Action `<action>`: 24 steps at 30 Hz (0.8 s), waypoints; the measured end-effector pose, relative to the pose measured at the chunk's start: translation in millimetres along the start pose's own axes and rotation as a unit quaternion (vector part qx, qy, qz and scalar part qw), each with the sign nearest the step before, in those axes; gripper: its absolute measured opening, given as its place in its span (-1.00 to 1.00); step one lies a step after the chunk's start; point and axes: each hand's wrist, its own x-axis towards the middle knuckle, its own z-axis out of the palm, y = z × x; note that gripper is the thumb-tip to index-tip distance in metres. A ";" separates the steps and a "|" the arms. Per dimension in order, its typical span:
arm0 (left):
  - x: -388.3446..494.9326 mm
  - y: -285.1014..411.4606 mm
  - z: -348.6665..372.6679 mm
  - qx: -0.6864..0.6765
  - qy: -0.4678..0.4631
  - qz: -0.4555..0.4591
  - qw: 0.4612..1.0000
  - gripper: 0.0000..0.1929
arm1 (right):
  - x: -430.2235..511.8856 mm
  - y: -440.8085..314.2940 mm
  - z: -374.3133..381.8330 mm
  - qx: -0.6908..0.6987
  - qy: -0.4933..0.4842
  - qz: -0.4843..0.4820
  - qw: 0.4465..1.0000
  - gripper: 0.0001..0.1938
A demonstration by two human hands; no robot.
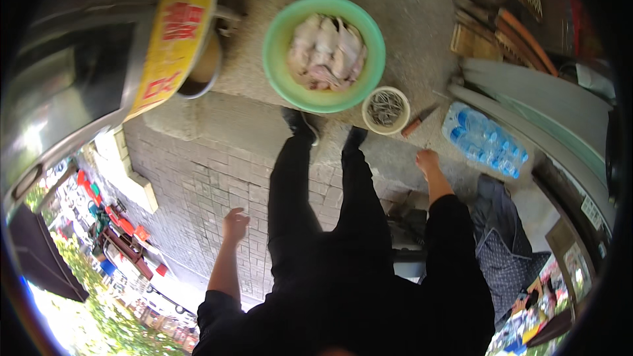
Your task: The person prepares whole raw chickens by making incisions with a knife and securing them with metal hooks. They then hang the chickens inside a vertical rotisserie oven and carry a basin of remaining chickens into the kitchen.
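My left hand (pixel 235 226) hangs over the brick paving to the left of my legs, fingers loosely apart, holding nothing. On the right, my right hand (pixel 427 160) is closed up near the step's edge, below a knife (pixel 419 120) with a reddish-brown handle; whether anything thin is in its fingers cannot be told. Before my feet stands a green plastic basin (pixel 277 66) holding several plucked poultry carcasses (pixel 327 49). Beside the basin's lower right is a small cream bowl (pixel 407 111) full of thin metal pieces (pixel 385 108), too small to identify.
Shrink-wrapped water bottles (pixel 484 139) lie right of the knife. Dark patterned cloth (pixel 507 267) is near my right arm. A metal cabinet with a yellow banner (pixel 175 34) stands left, a pot (pixel 203 69) beside it. Wooden pieces (pixel 474 42) are at upper right. The concrete step (pixel 222 118) edges the paving.
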 end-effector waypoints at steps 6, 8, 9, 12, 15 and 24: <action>113.9 13.2 26.1 -0.035 -0.037 -0.086 0.995 -0.71 | 77.8 -23.9 11.5 0.392 0.073 0.275 0.875 -0.64; 158.9 40.4 38.0 -0.003 -0.043 -0.027 0.999 -0.71 | 99.5 -32.1 14.5 0.514 0.109 0.381 0.761 -0.44; 177.4 56.8 44.6 0.005 -0.037 -0.034 0.999 -0.72 | 110.6 -35.8 15.5 0.553 0.130 0.432 0.700 -0.41; 219.9 115.5 64.4 -0.011 -0.025 0.020 0.999 -0.72 | 128.9 -38.7 25.1 0.623 0.129 0.487 0.599 -0.35; 226.5 155.4 92.2 -0.020 -0.026 0.021 0.999 -0.72 | 142.1 -28.9 40.2 0.574 0.142 0.445 0.672 -0.36; 230.4 179.7 131.5 0.037 -0.070 0.041 0.996 -0.70 | 107.5 -26.7 36.8 0.589 0.171 0.341 0.712 -0.58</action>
